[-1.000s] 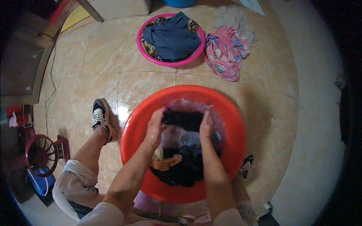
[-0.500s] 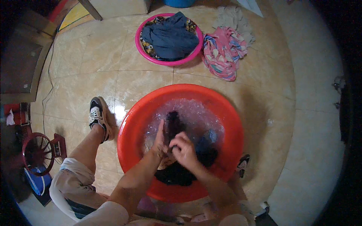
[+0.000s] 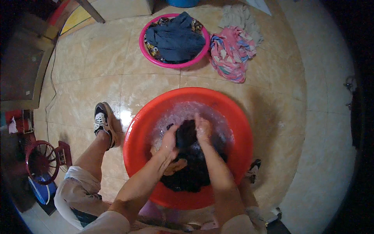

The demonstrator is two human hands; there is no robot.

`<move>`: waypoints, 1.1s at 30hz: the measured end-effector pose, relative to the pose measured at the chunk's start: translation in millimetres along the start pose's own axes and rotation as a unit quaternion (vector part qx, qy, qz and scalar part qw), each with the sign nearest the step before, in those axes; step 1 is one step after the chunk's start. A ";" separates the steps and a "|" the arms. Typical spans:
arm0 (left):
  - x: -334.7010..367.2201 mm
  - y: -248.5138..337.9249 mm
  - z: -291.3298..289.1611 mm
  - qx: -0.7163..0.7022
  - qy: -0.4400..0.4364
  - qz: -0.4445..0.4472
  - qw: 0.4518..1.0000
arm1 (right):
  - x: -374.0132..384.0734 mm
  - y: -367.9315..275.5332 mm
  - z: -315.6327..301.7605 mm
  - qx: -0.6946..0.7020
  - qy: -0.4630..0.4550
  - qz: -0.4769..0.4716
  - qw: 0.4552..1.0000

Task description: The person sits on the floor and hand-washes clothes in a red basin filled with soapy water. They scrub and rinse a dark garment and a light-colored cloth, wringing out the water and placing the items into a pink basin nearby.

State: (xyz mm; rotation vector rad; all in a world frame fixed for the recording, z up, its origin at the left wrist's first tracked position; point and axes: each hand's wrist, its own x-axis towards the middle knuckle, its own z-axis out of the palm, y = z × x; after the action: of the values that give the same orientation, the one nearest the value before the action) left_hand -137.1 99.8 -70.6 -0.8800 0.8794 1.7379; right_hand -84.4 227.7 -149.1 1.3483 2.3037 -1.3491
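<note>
We've got our 2 hands in a big red basin [image 3: 134,152] of sudsy water [image 3: 183,108], with a dark cloth [image 3: 186,134] bunched up between them, roughly mid-basin. Left hand [image 3: 169,141] has its fingers closed on the left side of the cloth, and right hand [image 3: 203,130] holds the right edge, fingers pointing up and away from us. The undersides are hidden, so we can't tell how tight the grip is.

Our read: this is the scrubbing part of a hand wash, no rinsing yet judging by all that foam. Next move probably calls for pressing the hands together and rubbing fabric on fabric, then turning the cloth to get a fresh patch.

Nearer to us there's a black heap [image 3: 189,177] in the basin, maybe part of the same piece, can't say, with a tan cloth [image 3: 176,167] beside it. Out past the basin, a pink tub [image 3: 171,65] holds a blue-grey garment [image 3: 175,41], and a pink patterned cloth [image 3: 232,54] lies on the floor [image 3: 93,70] just beside it.
</note>
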 end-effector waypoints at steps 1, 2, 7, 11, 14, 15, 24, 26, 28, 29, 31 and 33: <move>-0.9 10.8 -0.6 0.000 -0.037 -0.010 0.999 | 9.5 14.6 3.5 0.017 0.026 0.042 0.999; -2.8 16.3 -7.7 0.001 -0.039 0.045 0.998 | 15.2 31.5 11.0 0.110 0.112 0.032 0.987; 32.7 -23.6 -71.5 -0.023 -0.050 0.096 0.994 | 0.0 80.6 80.5 -0.070 0.097 -0.090 0.989; 29.6 -33.1 -91.9 -0.066 0.020 -0.002 0.998 | -10.1 46.1 22.3 0.061 0.045 -0.070 0.995; 38.5 -42.2 -77.9 0.040 0.008 0.031 0.999 | -27.8 77.2 40.8 0.053 0.146 -0.092 0.984; 42.2 -42.2 -81.1 0.009 -0.014 0.031 0.999 | -45.0 62.9 48.0 0.070 0.097 -0.082 0.989; 11.6 -6.8 -21.0 -0.052 -0.124 0.093 0.987 | -152.4 -59.8 -20.1 0.117 -0.045 -0.434 0.892; 17.3 -11.5 -28.8 -0.025 -0.097 0.121 0.988 | -151.1 -69.8 -17.7 -0.006 -0.033 -0.470 0.882; 31.8 -22.8 -43.2 -0.014 -0.052 0.177 0.983 | -135.0 -63.6 -3.5 -0.036 0.047 -0.518 0.853; 34.7 -30.2 -45.9 -0.007 -0.027 0.202 0.979 | -121.2 -58.2 4.8 -0.052 0.088 -0.538 0.837; 36.1 -39.7 -45.9 0.005 0.013 0.197 0.980 | -77.7 -44.5 18.1 -0.005 0.104 -0.463 0.880; 25.0 -24.0 -26.3 -0.012 0.038 0.057 0.998 | -27.7 -21.4 16.6 -0.026 0.131 -0.315 0.940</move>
State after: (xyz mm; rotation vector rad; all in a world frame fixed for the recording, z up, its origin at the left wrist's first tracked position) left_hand -116.9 94.4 -108.7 -0.9336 0.9767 1.8267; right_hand -89.2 193.8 -131.0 0.8325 3.1028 -1.2889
